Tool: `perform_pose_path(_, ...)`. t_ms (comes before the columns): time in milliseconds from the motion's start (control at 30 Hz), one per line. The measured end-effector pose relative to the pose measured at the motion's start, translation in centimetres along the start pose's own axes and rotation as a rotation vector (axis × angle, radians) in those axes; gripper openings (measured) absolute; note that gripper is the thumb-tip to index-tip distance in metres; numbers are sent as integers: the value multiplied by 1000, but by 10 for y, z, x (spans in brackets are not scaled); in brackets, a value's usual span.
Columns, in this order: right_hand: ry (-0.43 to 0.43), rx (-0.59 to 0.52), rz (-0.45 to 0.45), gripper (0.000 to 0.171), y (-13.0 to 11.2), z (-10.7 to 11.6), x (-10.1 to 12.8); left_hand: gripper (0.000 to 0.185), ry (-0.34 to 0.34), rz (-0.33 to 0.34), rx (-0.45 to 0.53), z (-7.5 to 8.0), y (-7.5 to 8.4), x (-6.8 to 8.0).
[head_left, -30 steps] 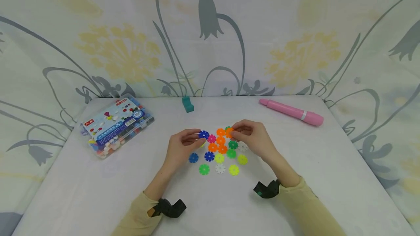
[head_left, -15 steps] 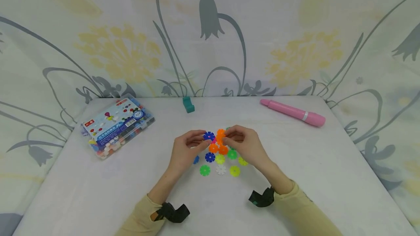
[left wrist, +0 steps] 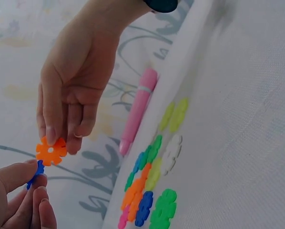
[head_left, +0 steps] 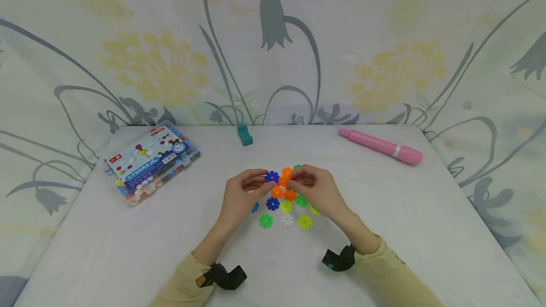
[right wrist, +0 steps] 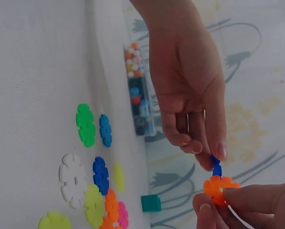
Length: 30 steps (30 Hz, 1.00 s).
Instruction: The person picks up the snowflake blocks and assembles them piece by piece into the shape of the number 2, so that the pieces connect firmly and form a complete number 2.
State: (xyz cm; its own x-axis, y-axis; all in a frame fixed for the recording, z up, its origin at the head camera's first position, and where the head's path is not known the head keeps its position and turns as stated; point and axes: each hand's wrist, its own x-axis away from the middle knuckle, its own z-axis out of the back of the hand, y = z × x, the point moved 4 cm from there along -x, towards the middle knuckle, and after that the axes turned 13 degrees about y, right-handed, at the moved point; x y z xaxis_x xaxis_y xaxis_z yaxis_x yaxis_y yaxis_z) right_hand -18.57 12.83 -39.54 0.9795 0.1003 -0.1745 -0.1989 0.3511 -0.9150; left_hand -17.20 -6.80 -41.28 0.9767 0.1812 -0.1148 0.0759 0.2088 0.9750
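Observation:
My left hand pinches a dark blue notched disc, a snowflake building piece, between thumb and fingers. Facing it, my right hand pinches an orange snowflake disc by its edge. Both pieces are held up above the table, and in the wrist views the blue disc stands edge-on with its rim right at the orange one's rim. Below the hands lie more discs: an orange disc, a blue disc, a green disc, a white disc and a yellow disc. My right hand hides some of them.
A clear plastic box of small coloured parts, with a printed label, lies at the back left. Near the table's far edge are a teal block and a pink pen-shaped tube. A patterned cloth hangs behind.
My right hand has moved left and towards me with the orange disc, and my left hand slightly right with the blue disc, so the two pieces have come together. The last half second shows little movement.

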Motion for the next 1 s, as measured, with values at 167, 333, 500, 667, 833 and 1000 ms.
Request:
perform_pose_path(167,-1,4,-9,15,-3,-1,1,35,-1,0,7,0,0,0)
perform_pose_path(333,0,14,23,15,-5,0,1,34,-3,-17,22,0,2,-1)
perform_pose_path(500,-13,22,25,16,-4,0,1,35,-16,-19,29,-1,1,-1)
perform_pose_path(667,-20,21,29,19,-2,-1,1,36,-19,-27,13,-2,-1,-1)
perform_pose_path(833,-15,15,27,19,-2,-1,1,36,-21,-31,1,-1,-1,0)
perform_pose_path(1000,-4,-22,31,17,-5,0,2,36,-20,-39,-1,-1,0,1)
